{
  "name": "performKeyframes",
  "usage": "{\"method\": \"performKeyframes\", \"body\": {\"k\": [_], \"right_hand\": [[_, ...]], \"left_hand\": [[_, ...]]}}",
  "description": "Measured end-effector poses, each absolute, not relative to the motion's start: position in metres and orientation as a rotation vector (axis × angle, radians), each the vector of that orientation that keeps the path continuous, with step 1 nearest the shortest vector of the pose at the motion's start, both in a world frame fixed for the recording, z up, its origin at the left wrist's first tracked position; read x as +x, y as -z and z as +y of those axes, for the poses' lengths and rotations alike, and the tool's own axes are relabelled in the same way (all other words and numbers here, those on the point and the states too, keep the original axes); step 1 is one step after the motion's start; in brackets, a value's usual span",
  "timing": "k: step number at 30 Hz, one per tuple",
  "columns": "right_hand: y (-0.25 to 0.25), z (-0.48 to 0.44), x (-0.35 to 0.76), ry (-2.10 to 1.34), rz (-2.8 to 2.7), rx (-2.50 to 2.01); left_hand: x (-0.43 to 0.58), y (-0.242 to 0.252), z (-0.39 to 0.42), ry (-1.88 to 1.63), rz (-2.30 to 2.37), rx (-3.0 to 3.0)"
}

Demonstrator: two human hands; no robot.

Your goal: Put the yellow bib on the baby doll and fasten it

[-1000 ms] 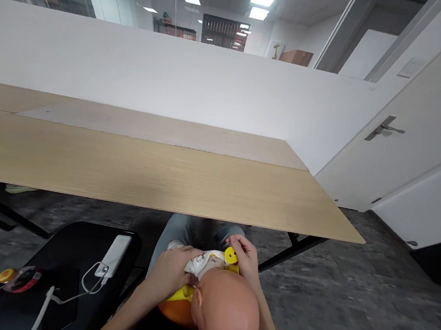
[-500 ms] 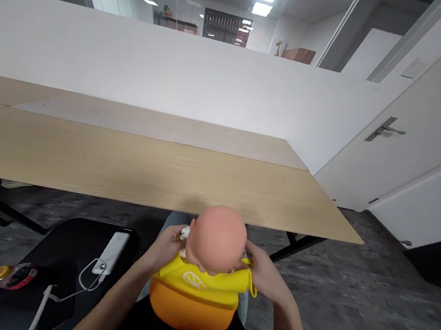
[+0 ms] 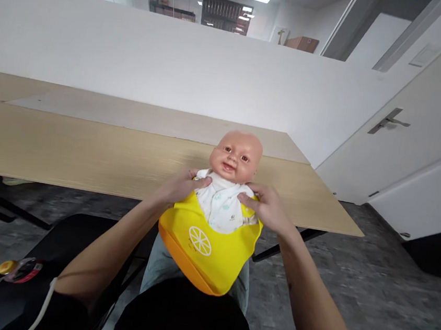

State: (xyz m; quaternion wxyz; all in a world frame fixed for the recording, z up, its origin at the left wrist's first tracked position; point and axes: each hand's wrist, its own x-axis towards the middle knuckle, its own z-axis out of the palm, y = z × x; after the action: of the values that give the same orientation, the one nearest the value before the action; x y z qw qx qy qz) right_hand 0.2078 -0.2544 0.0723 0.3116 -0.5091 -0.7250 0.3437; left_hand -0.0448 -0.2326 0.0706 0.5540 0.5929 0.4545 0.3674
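Observation:
A bald baby doll (image 3: 237,156) in a white patterned outfit (image 3: 219,199) faces me, upright at the table's near edge. A yellow bib (image 3: 215,246) with an orange pocket (image 3: 179,252) and a white citrus print hangs over its front, below the neck. My left hand (image 3: 186,186) grips the doll at its shoulder on the left of the view, thumb on the cloth. On the other shoulder my right hand (image 3: 266,204) is closed too, its thumb over the bib's upper strap. The fingers behind the doll are hidden.
The wooden table (image 3: 88,151) spans the view in front of a white wall. At lower left, a black chair (image 3: 5,302) holds a bottle (image 3: 24,270) with a yellow cap and a white cable. A door (image 3: 416,138) stands at right.
The doll has been raised and tipped up, so its face and outfit now show instead of the top of its head. Both hands moved up with it, and the bib hangs open to view.

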Motion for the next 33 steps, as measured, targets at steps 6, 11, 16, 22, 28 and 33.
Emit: {"method": "performKeyframes", "body": {"k": [6, 11, 16, 22, 28, 33], "right_hand": [[-0.108, -0.195, 0.211, -0.693, -2.041, -1.420], [-0.103, -0.142, 0.215, -0.616, -2.142, -1.511], [-0.091, -0.098, 0.213, -0.411, -2.299, -1.667], [-0.078, -0.052, 0.205, -0.213, -2.416, -1.814], [-0.064, -0.023, 0.197, -0.124, -2.449, -1.913], [-0.047, -0.014, 0.195, -0.209, -2.456, -1.924]], "left_hand": [[-0.035, -0.104, -0.189, -0.881, 1.133, 1.518], [-0.022, -0.111, -0.151, -0.893, 1.311, 1.559], [-0.015, -0.099, -0.108, -0.753, 1.481, 1.650], [-0.011, -0.082, -0.062, -0.628, 1.576, 1.697], [-0.010, -0.063, -0.024, -0.533, 1.647, 1.745], [-0.011, -0.041, -0.001, -0.488, 1.625, 1.820]]}}
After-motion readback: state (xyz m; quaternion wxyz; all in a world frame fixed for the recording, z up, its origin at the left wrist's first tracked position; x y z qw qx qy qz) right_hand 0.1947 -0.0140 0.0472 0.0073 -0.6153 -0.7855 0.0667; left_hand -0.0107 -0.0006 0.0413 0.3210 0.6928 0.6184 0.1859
